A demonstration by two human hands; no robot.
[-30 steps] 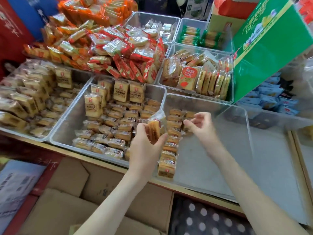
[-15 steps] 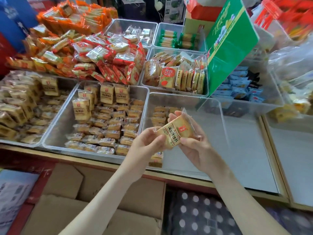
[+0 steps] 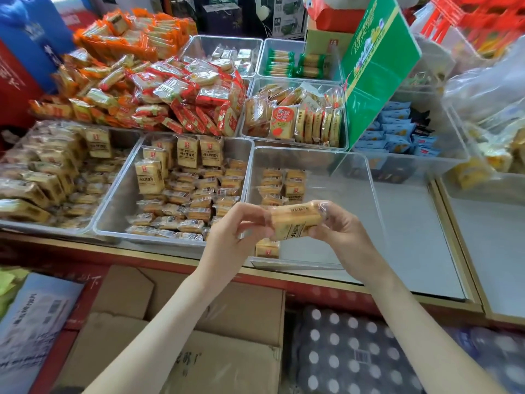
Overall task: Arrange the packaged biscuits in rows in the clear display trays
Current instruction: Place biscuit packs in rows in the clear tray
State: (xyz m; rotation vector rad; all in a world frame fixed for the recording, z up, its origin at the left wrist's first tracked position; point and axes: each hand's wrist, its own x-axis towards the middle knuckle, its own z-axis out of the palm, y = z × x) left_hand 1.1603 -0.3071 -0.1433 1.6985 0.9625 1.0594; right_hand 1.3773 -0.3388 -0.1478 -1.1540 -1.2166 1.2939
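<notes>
Both hands hold one biscuit packet point(image 3: 295, 220) between them: the left hand point(image 3: 230, 231) pinches its left end with curled fingers, and the right hand point(image 3: 338, 231) grips its right end. The packet hangs above the near left part of a clear tray point(image 3: 341, 194). Fingers cover part of its print, and the rest is too small to read. The hands partly hide the rows point(image 3: 284, 183) along the tray's left wall; only the far packets and one front packet point(image 3: 267, 248) show. The middle tray point(image 3: 119, 200) beside it holds many like packets, some upright at the back. A third tray point(image 3: 42, 180) is blurred and cut off by the left edge. All sit on a grey counter point(image 3: 412, 237). Beyond are heaped red and orange packs point(image 3: 170, 89) and a leaning green board point(image 3: 377, 66). Below the counter lie cardboard boxes point(image 3: 227, 351) and a dotted cloth point(image 3: 355, 351). Bags point(image 3: 488, 81) at the right edge are too blurred to make out.
</notes>
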